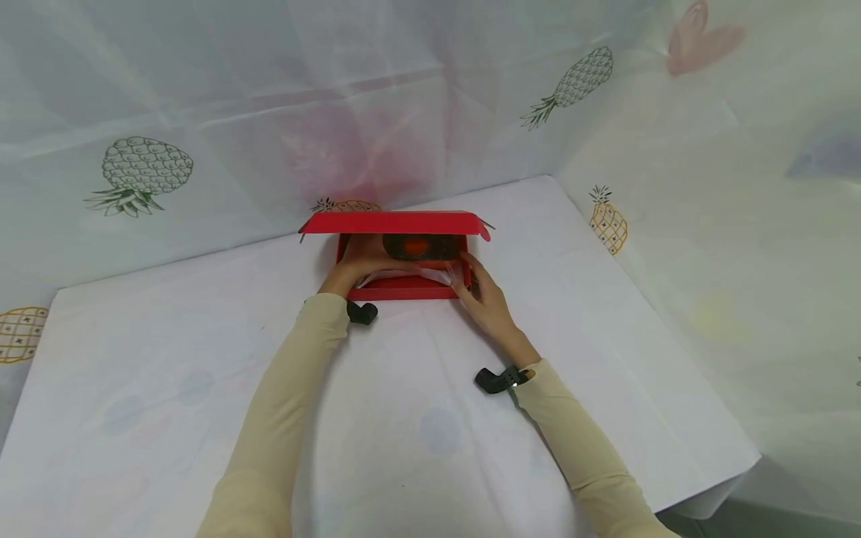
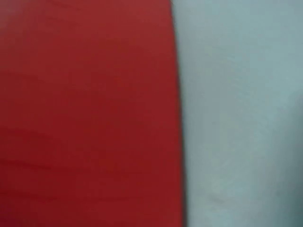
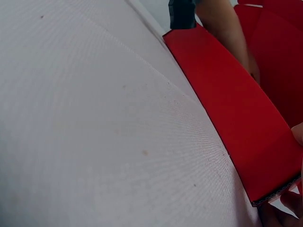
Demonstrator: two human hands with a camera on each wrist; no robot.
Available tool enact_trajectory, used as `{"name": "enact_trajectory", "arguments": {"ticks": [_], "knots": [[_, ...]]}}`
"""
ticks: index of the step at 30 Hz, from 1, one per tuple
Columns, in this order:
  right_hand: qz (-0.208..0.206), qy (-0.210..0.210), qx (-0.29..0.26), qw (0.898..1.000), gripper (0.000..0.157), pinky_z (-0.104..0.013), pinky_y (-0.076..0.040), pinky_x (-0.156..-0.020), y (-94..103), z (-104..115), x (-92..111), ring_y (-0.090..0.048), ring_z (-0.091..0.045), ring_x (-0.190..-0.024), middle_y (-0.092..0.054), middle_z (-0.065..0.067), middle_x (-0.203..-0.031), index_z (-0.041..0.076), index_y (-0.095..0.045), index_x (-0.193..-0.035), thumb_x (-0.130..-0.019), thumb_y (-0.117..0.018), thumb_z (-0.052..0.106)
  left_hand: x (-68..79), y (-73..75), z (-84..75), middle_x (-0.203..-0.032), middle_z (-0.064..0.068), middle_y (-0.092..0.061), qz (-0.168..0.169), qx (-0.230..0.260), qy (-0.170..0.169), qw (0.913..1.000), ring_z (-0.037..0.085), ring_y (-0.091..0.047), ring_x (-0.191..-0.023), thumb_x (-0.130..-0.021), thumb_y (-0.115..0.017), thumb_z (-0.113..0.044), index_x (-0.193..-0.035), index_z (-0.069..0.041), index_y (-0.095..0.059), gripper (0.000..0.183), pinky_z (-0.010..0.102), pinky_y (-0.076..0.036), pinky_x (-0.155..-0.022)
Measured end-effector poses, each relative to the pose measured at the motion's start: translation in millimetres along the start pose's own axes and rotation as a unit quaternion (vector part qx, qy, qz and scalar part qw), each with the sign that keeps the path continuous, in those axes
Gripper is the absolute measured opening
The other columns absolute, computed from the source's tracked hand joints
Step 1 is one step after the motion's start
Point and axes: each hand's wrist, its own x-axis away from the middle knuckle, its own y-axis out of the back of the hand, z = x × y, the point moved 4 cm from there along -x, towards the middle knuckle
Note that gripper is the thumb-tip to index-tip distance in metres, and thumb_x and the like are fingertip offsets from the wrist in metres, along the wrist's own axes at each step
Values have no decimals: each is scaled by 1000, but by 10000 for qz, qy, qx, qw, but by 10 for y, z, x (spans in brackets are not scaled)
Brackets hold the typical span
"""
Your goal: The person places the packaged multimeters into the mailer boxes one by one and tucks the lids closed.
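Observation:
A red cardboard box [image 1: 403, 294] stands on the table with its lid [image 1: 397, 223] raised. Inside lies a dark, flat item with an orange patch [image 1: 437, 246], with clear plastic wrapping [image 1: 403, 274] in front of it. My left hand [image 1: 363, 258] reaches over the front wall into the box and grips the dark item at its left end, most fingers hidden. At the front right corner, my right hand [image 1: 487, 299] holds the box wall, thumb over the rim and fingers outside. The left wrist view shows only the red wall [image 2: 90, 113] up close.
A white cloth [image 1: 202, 388] covers the table, and its right front corner [image 1: 756, 457] drops off. Behind and to the right hang sheets [image 1: 235, 90] printed with pineapples. Black wrist straps [image 1: 498, 379] sit beside beige sleeves.

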Motion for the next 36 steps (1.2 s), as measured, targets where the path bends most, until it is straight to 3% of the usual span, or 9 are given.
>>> {"name": "enact_trajectory", "arguments": {"ticks": [12,20,27,36], "knots": [[-31,104,-67,9999,60,-48,-46,-103,-2,66,-36,-48,-29,-129,-43,-14,-149,16,-32,-151,-97,-56,25,13,15,70,-145,7,-38,-238,-225,-144,9994,21,-25,-137,-63,-87,-49,-149,-14,-31,109,44,-25,-117],[-86,48,-149,9998,60,-48,-44,-104,-16,61,-4,-47,-30,-131,-42,-12,-150,16,-32,-151,-97,-56,25,37,-17,82,-141,7,-41,-344,-451,-114,9983,21,-27,-136,-63,-86,-53,-147,-15,-35,105,43,-30,-115],[-140,-101,-93,9998,59,-48,-45,-104,-1,8,63,-47,-30,-132,-43,-14,-149,19,-31,-151,-98,-56,24,42,-110,56,-136,3,-43,-579,-291,-201,9977,16,-28,-134,-62,-86,-52,-143,-18,-36,101,41,-35,-112],[-70,-64,-93,9999,59,-49,-45,-103,-25,45,16,-47,-31,-132,-43,-16,-149,17,-32,-151,-98,-56,24,62,-83,108,-137,2,-42,-709,-113,-174,9973,14,-29,-134,-62,-87,-54,-144,-21,-34,103,40,-39,-109]]}}
